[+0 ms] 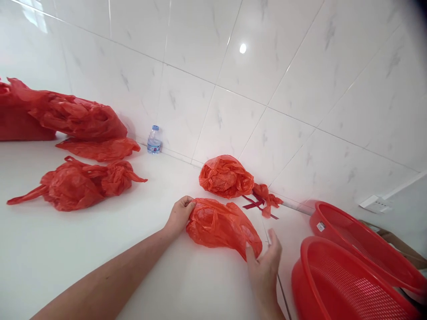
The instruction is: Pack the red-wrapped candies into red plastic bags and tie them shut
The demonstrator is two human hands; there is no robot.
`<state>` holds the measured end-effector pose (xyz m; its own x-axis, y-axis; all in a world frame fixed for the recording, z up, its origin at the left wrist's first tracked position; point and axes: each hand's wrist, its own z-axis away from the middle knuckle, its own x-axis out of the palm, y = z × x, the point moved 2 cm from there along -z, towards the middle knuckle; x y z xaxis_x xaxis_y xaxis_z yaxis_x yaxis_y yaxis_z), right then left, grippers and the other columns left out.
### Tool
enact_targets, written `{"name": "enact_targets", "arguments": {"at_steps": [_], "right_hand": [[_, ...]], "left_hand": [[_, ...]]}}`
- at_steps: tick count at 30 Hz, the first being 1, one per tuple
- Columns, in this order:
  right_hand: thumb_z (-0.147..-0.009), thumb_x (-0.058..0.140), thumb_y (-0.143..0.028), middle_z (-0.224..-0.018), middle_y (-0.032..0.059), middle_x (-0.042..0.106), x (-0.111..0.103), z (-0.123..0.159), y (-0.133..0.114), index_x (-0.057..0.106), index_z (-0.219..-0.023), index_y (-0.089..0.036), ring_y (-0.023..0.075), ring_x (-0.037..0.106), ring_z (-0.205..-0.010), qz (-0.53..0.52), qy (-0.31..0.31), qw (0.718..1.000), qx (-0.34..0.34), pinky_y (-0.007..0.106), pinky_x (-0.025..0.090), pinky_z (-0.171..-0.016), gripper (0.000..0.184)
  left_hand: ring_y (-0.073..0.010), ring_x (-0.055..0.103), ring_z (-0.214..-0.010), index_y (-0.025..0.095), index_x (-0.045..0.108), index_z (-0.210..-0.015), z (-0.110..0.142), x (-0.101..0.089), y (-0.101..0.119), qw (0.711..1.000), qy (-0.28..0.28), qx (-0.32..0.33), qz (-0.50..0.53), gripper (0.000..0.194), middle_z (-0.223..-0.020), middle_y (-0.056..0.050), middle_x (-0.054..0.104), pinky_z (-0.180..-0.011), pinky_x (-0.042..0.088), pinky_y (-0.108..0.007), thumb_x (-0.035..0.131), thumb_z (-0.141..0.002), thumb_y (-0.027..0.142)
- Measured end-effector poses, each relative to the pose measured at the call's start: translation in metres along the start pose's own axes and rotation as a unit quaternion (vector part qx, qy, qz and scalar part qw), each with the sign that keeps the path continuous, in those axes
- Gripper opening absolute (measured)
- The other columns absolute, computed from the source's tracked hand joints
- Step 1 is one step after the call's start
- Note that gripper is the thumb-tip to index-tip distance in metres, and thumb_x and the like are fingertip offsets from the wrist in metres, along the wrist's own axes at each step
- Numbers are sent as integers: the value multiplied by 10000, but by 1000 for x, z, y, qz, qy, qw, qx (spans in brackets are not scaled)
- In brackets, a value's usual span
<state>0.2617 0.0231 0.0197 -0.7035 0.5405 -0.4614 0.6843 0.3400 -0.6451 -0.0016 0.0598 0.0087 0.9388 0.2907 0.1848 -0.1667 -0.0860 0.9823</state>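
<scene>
Bright light is filling the whole room, and it is coming from above. A small shiny spot [243, 48] is glaring on the white tile wall [213, 89], and a pale patch of light [35, 18] is glowing high up on the left. The white counter [66, 240] is looking almost washed out. Only soft, faint shadows are lying under the red plastic bag [222, 229]. The straight tile lines are bending and leaning near the edges, and a dark smudge [420, 6] is creeping into the top right corner. Most things are looking sharp.
</scene>
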Motion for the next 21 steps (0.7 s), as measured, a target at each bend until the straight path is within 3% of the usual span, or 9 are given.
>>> {"name": "enact_targets", "arguments": {"at_steps": [3, 5, 7, 10, 14, 17, 21], "right_hand": [[-770, 605, -220, -1329, 192, 416, -15, 21, -27, 356, -1360, -172, 352, 374, -1257, 37, 65, 975, -209, 565, 340, -990, 643], [-784, 562, -133, -1268, 139, 484, -12, 38, -46, 452, -1290, -236, 311, 436, -1217, 12, 11, 947, -320, 509, 401, -958, 529], [-811, 482, -80, -1201, 94, 545, 0, 48, -58, 517, -1220, -271, 259, 491, -1170, -24, -91, 927, -362, 440, 447, -928, 452], [-870, 372, -97, -1126, 77, 600, 26, 36, -55, 560, -1146, -251, 210, 546, -1100, -56, -180, 943, -276, 383, 481, -890, 367], [-902, 331, -222, -1129, 107, 607, 53, -12, -27, 562, -1149, -194, 237, 554, -1067, 2, -162, 979, -121, 416, 465, -892, 340], [-864, 403, -304, -1165, 154, 570, 59, -37, -8, 540, -1184, -150, 296, 505, -1103, 95, -131, 981, -107, 471, 429, -906, 381], [-780, 510, -283, -1115, 179, 563, 54, -42, 6, 540, -1184, -135, 341, 504, -1065, 208, -111, 965, -110, 457, 429, -843, 431]], "left_hand": [[-107, 505, -499, 198, 514, -717, 0, 1, -2, 1000, -7, -5, 9, 238, -592, 44, 558, -476, 392, -220, 566, -744, 428], [-114, 527, -524, 192, 523, -707, 0, 3, -2, 1000, -20, -6, 13, 217, -610, 34, 582, -493, 407, -222, 576, -736, 400], [-116, 542, -541, 188, 526, -700, 2, 5, -2, 999, -36, -6, 17, 189, -623, 29, 593, -509, 419, -224, 592, -726, 363], [-111, 541, -530, 186, 512, -695, 6, 9, 1, 995, -88, -20, 36, 194, -617, 33, 586, -503, 418, -220, 629, -708, 340], [-111, 557, -542, 184, 509, -697, 13, 14, 6, 977, -203, -36, 53, 243, -622, 25, 596, -514, 426, -220, 679, -685, 358], [-114, 562, -549, 178, 539, -715, 14, 17, 4, 965, -260, -46, 1, 222, -637, 13, 610, -510, 423, -217, 694, -660, 326], [-93, 507, -495, 181, 571, -763, 9, 18, 1, 957, -273, -37, -87, 167, -616, 32, 579, -441, 359, -193, 661, -633, 234]]}}
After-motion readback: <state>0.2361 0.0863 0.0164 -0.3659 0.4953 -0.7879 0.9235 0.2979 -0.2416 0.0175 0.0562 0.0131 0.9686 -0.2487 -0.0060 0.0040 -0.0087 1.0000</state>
